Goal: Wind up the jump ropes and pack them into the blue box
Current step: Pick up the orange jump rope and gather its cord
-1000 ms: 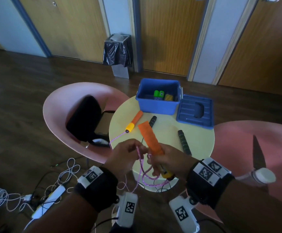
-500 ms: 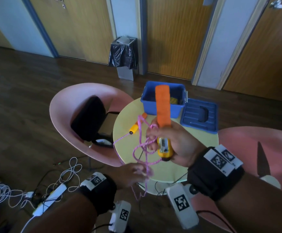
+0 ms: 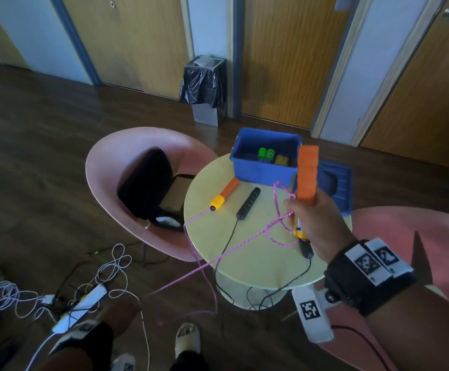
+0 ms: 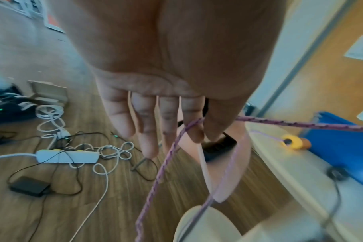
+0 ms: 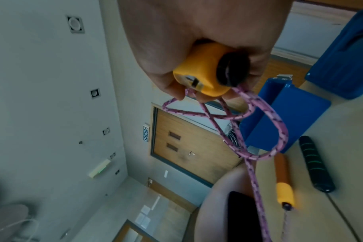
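Observation:
My right hand (image 3: 302,220) grips the orange and yellow handle (image 3: 307,175) of the pink rope (image 3: 244,242) upright above the round table (image 3: 250,258). A few loops of rope hang at its fingers (image 5: 176,93). The rope runs taut down to my left hand (image 3: 121,314), low beside the table, where thumb and index finger (image 4: 192,124) pinch it. The rope's other handle (image 3: 224,194) lies on the table. A black rope handle (image 3: 248,203) lies beside it; a second one (image 3: 306,250) shows below my right hand. The open blue box (image 3: 261,175) holds green handles (image 3: 266,152).
The blue lid (image 3: 337,199) lies right of the box. Pink chairs stand on both sides, the left one (image 3: 111,162) holding a black bag (image 3: 145,186). A power strip (image 3: 81,306) and tangled cables cover the floor at the left. A bin (image 3: 204,84) stands by the doors.
My right hand has lifted the orange handle upright and carried it right. My left hand has dropped down and left from the table edge, drawing the pink rope out taut.

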Demonstrator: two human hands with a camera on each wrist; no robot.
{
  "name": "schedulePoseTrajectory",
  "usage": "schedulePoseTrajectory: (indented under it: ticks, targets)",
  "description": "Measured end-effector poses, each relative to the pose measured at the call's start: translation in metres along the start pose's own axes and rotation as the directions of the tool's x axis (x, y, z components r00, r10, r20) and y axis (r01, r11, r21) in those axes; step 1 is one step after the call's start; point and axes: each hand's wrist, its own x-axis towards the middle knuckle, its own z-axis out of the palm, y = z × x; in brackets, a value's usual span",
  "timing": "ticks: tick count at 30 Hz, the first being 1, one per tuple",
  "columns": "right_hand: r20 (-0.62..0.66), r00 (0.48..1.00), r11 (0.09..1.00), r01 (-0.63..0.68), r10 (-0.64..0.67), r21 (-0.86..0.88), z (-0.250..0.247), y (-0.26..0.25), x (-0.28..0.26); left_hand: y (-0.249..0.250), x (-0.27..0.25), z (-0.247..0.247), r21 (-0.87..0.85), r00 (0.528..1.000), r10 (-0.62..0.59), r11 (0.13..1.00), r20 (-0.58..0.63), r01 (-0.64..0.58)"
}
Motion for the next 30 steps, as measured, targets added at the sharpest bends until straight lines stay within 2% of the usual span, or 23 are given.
schedulePoseTrajectory:
  ticks: [1, 2, 3, 4, 5, 7, 8, 9, 12, 14, 16, 19, 23, 25, 30]
  targets:
    - [0.024, 1.000, 0.998, -0.010, 0.012, -0.063, 0.001, 0.004, 0.000, -0.017, 0.015, -0.001, -0.022, 0.996, -0.064, 0.998, -0.066, 0.063]
    - [0.052, 0.998, 0.992, -0.021, 0.028, -0.122, 0.003, 0.007, 0.000, -0.032, 0.021, -0.007, 0.023, 0.974, 0.086, 0.996, -0.208, -0.083]
    - [0.083, 0.996, 0.983, -0.025, 0.041, -0.181, 0.005, 0.010, 0.001, -0.033, 0.019, -0.011, -0.014, 0.959, 0.152, 0.987, -0.239, -0.160]
    - [0.122, 0.991, 0.971, -0.023, 0.053, -0.238, 0.009, 0.013, 0.002, -0.037, 0.017, -0.013, -0.238, 0.955, 0.112, 0.954, -0.274, -0.180]
    - [0.171, 0.983, 0.954, -0.018, 0.073, -0.299, 0.013, 0.014, 0.002, -0.043, 0.015, -0.014, -0.449, 0.960, -0.014, 0.886, -0.280, -0.118]
    - [0.300, 0.945, 0.918, -0.001, 0.131, -0.397, 0.023, 0.013, 0.003, -0.026, 0.001, -0.027, -0.462, 0.827, -0.131, 0.871, -0.546, -0.167]
    - [0.366, 0.915, 0.904, 0.001, 0.172, -0.428, 0.029, 0.012, 0.003, -0.021, 0.001, -0.032, -0.516, 0.859, -0.158, 0.846, -0.487, -0.137]
    - [0.428, 0.878, 0.890, 0.002, 0.216, -0.455, 0.036, 0.013, 0.004, -0.014, 0.000, -0.039, -0.518, 0.867, -0.145, 0.843, -0.477, -0.144]
    - [0.540, 0.776, 0.803, 0.074, 0.326, -0.591, 0.061, 0.020, 0.013, 0.009, 0.001, -0.054, -0.491, 0.861, -0.112, 0.854, -0.497, -0.172]
    - [0.561, 0.745, 0.744, 0.133, 0.361, -0.655, 0.078, 0.023, 0.022, 0.017, 0.011, -0.059, -0.487, 0.877, -0.064, 0.850, -0.476, -0.202]
    - [0.527, 0.770, 0.769, 0.074, 0.361, -0.635, 0.095, 0.026, 0.033, 0.022, 0.024, -0.065, -0.467, 0.881, -0.008, 0.851, -0.472, -0.242]
    - [0.420, 0.816, 0.859, -0.170, 0.397, -0.483, 0.119, 0.031, 0.055, 0.035, 0.041, -0.081, -0.406, 0.896, 0.043, 0.881, -0.442, -0.243]
    - [0.334, 0.787, 0.848, -0.426, 0.519, -0.315, 0.150, 0.039, 0.089, 0.048, 0.073, -0.099, -0.289, 0.898, 0.199, 0.900, -0.392, -0.325]
    - [0.318, 0.765, 0.818, -0.450, 0.560, -0.357, 0.168, 0.039, 0.106, 0.057, 0.086, -0.112, -0.299, 0.917, 0.239, 0.893, -0.319, -0.337]
    - [0.246, 0.731, 0.747, -0.504, 0.636, -0.434, 0.212, 0.055, 0.149, 0.058, 0.129, -0.130, -0.249, 0.885, 0.389, 0.858, -0.256, -0.450]
